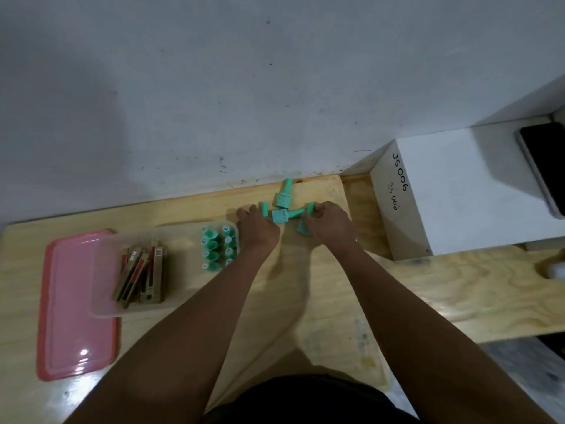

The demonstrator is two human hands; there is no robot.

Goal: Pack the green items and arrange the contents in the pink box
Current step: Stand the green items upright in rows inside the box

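Green bottles (282,197) lie loose in a small cluster on the wooden surface (336,301), close to the wall and just right of the clear box (104,313). The left hand (258,228) reaches in with its fingertips against the leftmost bottle (264,209); whether its grip is spread or pressed round the bottle cannot be told. The right hand (328,224) has its grip curled on the rightmost bottle (310,208). Inside the box, packed bottles (218,249) stand upright in two rows at the right end, with brown cartons (143,276) leaning together at the left. The box's left edge overlaps a pink lid (76,301). A white block marked JS006 (458,194) carries a dark phone (544,166).
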